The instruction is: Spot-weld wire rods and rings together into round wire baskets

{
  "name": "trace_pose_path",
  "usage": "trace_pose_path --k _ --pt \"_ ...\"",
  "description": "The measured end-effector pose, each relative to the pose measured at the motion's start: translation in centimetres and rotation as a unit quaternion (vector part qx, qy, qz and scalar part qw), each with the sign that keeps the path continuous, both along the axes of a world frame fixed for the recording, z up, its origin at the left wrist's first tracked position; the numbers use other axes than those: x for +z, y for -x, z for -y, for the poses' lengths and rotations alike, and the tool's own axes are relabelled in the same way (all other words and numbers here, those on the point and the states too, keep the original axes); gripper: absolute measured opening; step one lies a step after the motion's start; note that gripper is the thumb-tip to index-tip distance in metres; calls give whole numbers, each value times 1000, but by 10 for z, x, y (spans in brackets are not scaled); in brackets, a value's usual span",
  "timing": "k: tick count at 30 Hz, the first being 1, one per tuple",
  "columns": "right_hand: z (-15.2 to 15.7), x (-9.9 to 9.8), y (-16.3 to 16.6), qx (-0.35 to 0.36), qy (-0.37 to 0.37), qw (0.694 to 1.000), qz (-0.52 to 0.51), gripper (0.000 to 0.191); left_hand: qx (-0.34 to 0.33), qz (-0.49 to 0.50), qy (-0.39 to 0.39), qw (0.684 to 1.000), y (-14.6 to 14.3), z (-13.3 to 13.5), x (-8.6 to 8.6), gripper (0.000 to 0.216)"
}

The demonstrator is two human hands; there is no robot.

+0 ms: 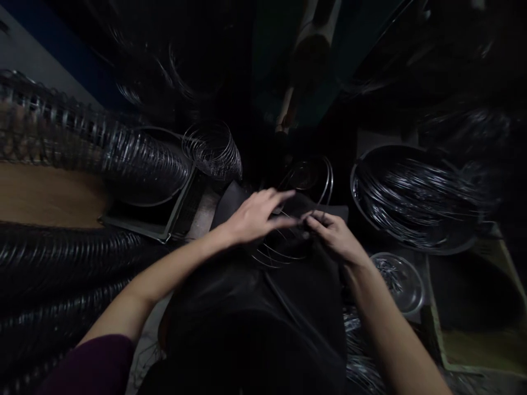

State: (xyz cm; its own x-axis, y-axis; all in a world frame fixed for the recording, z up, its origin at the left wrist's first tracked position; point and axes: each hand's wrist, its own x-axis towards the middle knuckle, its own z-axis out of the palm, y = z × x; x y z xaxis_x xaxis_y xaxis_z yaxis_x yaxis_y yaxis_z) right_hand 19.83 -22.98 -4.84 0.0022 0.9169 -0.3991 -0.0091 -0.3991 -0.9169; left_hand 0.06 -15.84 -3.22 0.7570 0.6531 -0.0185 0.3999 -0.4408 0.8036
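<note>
My right hand (331, 236) is closed, its thumb and fingers pinching a thin metal wire (330, 181) that is bent into a loop. The loop rises past the fingertips and more thin wire curves below, over my dark lap. To its left, my left hand (261, 214) reaches across with thumb and index finger stretched out and apart. Those fingertips point at the pinched spot, close to the wire; whether they touch it I cannot tell. Motion smears the fingers a little.
Long coils of wire (135, 153) lie at the left, with a loose wire coil (214, 148) in front. At the right stands a wide basin (353, 184) full of bent wires. Below it are a clear bowl (414, 302) of small metal pieces and a yellowish crate (442, 351).
</note>
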Motion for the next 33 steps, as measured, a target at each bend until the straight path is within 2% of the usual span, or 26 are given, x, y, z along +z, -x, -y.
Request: trace_pose_path --k 2,3,6,8,10,12,16,19,22,27,33 --pt "5 6 -10 22 16 1000 -5 35 -80 -36 -80 993 26 28 -24 68" --pt "8 8 -11 40 27 999 -15 34 -95 -55 -125 986 36 40 -39 69" --pt "14 10 0 76 44 995 -42 30 -95 -98 -203 970 48 56 -81 58" --pt "13 6 12 58 38 997 -47 29 -101 -108 -214 966 46 51 -95 57" --pt "5 0 20 10 19 999 -42 30 -112 -111 -220 963 40 36 -93 63" --pt "-11 -5 25 -49 -11 998 -31 32 -100 -102 -233 962 33 16 -81 68" --pt "-61 -5 23 -111 -69 991 -24 35 -14 -48 -239 970 19 -20 -54 72" --pt "-99 5 18 -124 -91 987 -44 38 63 28 -251 966 12 -45 -48 59" --pt "-128 15 15 -124 -108 984 -61 42 109 89 -274 951 6 -68 -49 47" --pt "-163 25 12 -141 -147 976 -73 45 136 139 -293 936 0 -100 -46 45" --pt "-187 33 7 -138 -150 977 -67 45 141 149 -271 941 -8 -122 -40 47"
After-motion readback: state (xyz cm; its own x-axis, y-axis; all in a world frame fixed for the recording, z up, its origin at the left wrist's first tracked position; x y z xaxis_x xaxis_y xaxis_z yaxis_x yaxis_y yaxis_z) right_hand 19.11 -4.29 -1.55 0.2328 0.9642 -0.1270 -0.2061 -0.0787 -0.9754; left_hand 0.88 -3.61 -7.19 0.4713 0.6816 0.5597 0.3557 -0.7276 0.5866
